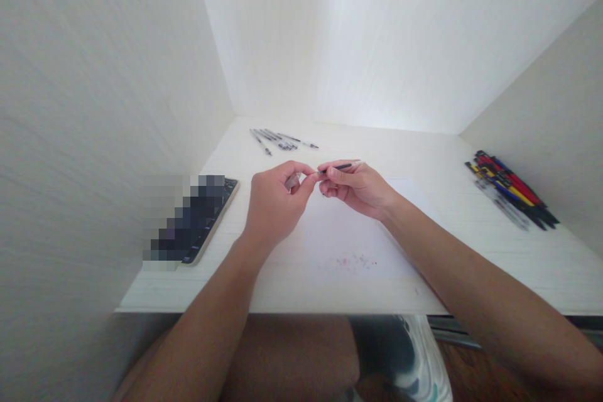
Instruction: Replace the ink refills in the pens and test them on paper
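Above a white paper sheet (pixel 362 239), my two hands meet around a slim pen (pixel 342 167) with a black grip and a pale barrel. My right hand (pixel 355 185) holds it between thumb and fingers, the barrel pointing right. Thumb and forefinger of my left hand (pixel 277 198) pinch at the pen's left end, where the fingertips cover the tip. A small greyish clear piece (pixel 293 180) shows inside the curl of my left hand; I cannot tell what it is.
Several clear pens (pixel 282 139) lie at the back left. Red, yellow, blue, black and clear pen parts (pixel 513 191) are piled at the right wall. A phone (pixel 211 220), partly pixelated, lies on the left. Small dark and reddish specks (pixel 355 261) dot the paper. Walls enclose the desk (pixel 282 295).
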A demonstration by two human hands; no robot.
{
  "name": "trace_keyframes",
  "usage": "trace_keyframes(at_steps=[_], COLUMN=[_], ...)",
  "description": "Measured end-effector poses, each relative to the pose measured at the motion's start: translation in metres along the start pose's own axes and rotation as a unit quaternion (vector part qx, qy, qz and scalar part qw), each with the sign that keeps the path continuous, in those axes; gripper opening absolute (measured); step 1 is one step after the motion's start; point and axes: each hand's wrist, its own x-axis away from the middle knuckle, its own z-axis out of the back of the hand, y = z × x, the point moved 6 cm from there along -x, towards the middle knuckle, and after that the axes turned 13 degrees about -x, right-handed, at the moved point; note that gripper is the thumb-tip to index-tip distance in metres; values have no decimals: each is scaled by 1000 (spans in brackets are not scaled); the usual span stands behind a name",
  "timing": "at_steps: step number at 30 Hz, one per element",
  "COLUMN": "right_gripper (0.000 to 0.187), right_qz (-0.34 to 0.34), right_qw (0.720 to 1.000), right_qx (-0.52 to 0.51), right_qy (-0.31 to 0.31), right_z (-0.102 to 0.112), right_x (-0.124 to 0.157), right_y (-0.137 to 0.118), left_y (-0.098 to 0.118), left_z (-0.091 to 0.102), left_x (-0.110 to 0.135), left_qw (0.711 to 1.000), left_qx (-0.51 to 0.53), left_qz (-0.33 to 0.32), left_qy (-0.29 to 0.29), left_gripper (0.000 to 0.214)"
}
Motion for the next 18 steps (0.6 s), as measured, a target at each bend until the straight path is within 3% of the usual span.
trace_keyframes(at_steps=[18], right_gripper=[33], right_qz=[14], right_qw=[1000], right_qx=[4], right_qy=[8], right_z=[-1], right_x=[0], right_y=[-1], left_y=[2], left_z=[2], left_x=[0], left_qw=[1000], left_qx=[-10], left_qz=[-1], left_qy=[7], left_gripper=[12])
